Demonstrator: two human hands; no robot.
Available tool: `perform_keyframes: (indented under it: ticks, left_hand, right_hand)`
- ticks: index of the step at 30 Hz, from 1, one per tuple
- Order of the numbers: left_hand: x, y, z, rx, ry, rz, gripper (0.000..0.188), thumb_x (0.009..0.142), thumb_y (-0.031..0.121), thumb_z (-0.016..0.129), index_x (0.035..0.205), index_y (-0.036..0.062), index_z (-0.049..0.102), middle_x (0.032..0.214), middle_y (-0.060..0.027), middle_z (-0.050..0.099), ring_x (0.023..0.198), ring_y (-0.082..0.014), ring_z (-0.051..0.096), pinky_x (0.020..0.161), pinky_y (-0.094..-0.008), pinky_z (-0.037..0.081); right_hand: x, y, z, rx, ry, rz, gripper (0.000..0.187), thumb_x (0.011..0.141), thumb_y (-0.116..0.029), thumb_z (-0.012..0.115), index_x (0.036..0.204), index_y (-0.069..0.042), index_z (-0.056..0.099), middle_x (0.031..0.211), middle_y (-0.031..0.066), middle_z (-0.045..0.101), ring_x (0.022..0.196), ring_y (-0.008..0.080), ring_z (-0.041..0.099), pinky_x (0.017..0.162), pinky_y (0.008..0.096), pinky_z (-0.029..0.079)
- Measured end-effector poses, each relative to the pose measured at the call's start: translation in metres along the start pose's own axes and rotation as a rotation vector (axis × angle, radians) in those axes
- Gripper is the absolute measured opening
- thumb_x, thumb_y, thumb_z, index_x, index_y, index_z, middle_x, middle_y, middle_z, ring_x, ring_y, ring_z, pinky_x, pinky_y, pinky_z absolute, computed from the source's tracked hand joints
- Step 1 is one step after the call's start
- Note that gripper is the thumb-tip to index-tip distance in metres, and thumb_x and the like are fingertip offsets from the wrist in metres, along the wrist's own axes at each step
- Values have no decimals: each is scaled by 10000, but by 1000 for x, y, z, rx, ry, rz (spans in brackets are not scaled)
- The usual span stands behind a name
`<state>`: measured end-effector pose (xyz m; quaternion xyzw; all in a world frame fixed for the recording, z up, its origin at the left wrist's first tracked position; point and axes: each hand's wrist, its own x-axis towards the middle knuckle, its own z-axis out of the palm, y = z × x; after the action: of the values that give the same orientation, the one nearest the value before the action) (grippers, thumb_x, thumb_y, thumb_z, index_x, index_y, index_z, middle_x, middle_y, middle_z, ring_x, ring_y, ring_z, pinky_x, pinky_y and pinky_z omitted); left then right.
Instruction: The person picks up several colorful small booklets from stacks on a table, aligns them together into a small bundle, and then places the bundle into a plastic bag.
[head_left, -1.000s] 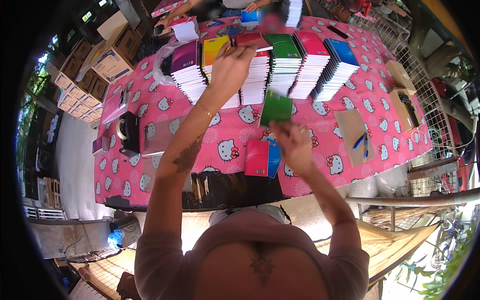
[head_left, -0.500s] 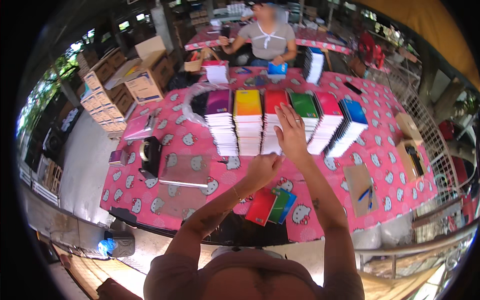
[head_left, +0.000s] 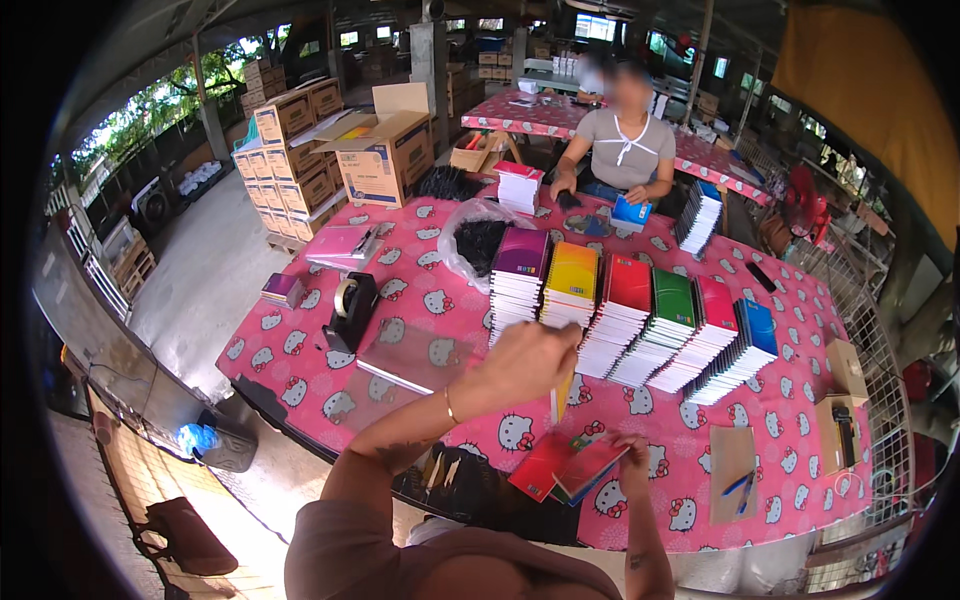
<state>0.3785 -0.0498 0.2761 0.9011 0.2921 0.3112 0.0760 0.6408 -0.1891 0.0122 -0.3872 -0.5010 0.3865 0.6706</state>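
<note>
Partly hidden, a yellow notebook point(head_left: 562, 398) hangs from the left hand point(head_left: 535, 360) — the right hand point(head_left: 632, 456) pinches a reddish notebook point(head_left: 592, 466).

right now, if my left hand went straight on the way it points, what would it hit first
Your left hand would probably meet the stack of red-covered notebooks first, up and to its right, though depth is hard to judge.

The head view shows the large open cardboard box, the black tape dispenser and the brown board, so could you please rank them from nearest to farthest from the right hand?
From the right hand:
1. Brown board, just to its right.
2. Black tape dispenser, well over to its left.
3. Large open cardboard box, farther off, at the far left.
</note>
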Motion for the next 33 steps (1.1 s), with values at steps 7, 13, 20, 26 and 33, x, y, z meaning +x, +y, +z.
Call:
perform_keyframes:
  ticks: [7, 13, 20, 26, 33]
  left_hand:
    - [-60, 3, 175, -232, -706, -172, 474, 968, 455, 567, 866, 5, 675, 739, -192, 690, 735, -400, 691, 679, -506, 545]
    - [90, 30, 146, 27, 456, 257, 488, 911, 247, 654, 1318, -1, 549, 1253, -191, 619, 1175, -357, 598, 1100, -532, 371]
    - [127, -18, 159, 283, 22, 348, 361, 851, 117, 615, 1202, 39, 654, 1242, -134, 661, 1222, -294, 595, 1144, -587, 310]
    - [130, -6, 130, -179, 396, 294, 213, 931, 143, 654, 1096, 10, 670, 1005, -173, 693, 876, -368, 662, 768, -416, 545]
    - [13, 3, 16, -325, 532, 268, 252, 946, 30, 605, 1182, -40, 660, 1041, -196, 708, 901, -321, 685, 808, -380, 530]
  right_hand:
    - [0, 4, -24, -823, -321, 53, 505, 736, 156, 502, 1154, -62, 685, 1254, 167, 648, 1213, 361, 584, 1064, 473, 434]
    - [147, -122, -22, -1512, 260, -436, 737, 838, 3, 646, 1521, -116, 396, 1581, 146, 343, 1468, 375, 306, 1163, 546, 288]
    - [200, -127, -54, -1472, 153, -292, 593, 795, -36, 718, 1365, -116, 576, 1330, 76, 555, 1217, 317, 531, 1022, 493, 421]
    - [199, -145, -81, -1502, 247, -353, 443, 838, 29, 667, 1265, -84, 641, 1204, 148, 651, 1064, 341, 636, 893, 457, 510]
    - [59, -134, -20, -873, 295, -257, 563, 658, 171, 627, 1148, -84, 740, 1048, 109, 654, 1058, 263, 605, 908, 373, 503]
